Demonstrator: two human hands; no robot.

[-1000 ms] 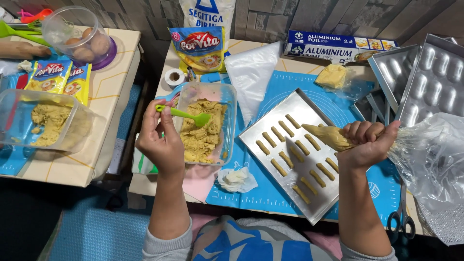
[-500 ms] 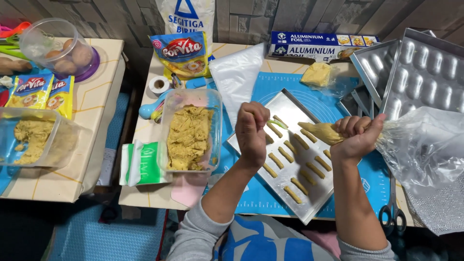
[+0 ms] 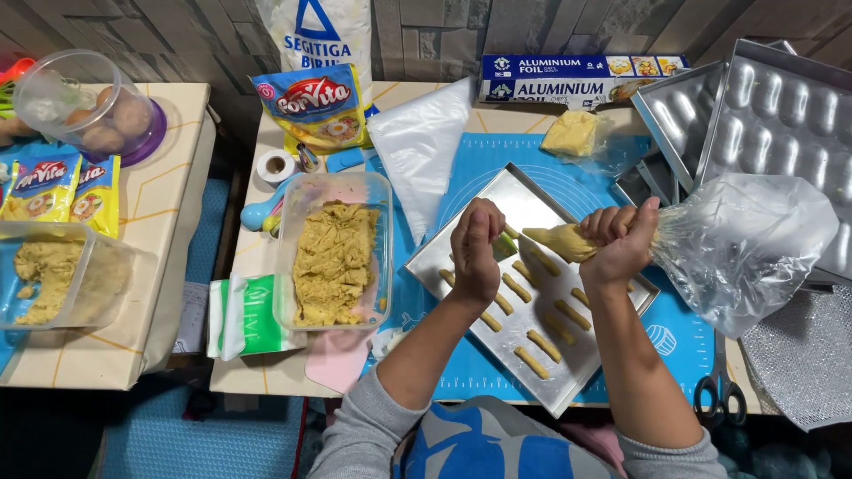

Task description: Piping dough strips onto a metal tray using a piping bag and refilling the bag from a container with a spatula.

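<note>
**Piping dough strips onto a metal tray**

Lying at the far left, a clear tub of dough [image 3: 53, 279] is being kept on a side table [image 3: 169, 293], with yellow packets [image 3: 62, 191] just behind it. Further right, a second clear container of dough [image 3: 335, 253] is being left open on the main table [image 3: 266, 355], beside a green-and-white packet [image 3: 253, 315]. Over the metal tray [image 3: 461, 244], which is resting on a blue mat [image 3: 674, 333], the left hand [image 3: 475, 248] is being held curled, its fingers pinching a small green tool at the bag's tip. Short dough strips [image 3: 541, 344] are lying in rows on the tray. The piping bag [image 3: 568, 241] is being squeezed in the right hand [image 3: 621, 241], which is clenched tight around its twisted neck, the loose plastic billowing out to the right. Scissors [image 3: 719, 390] are lying near the mat's right edge.
</note>
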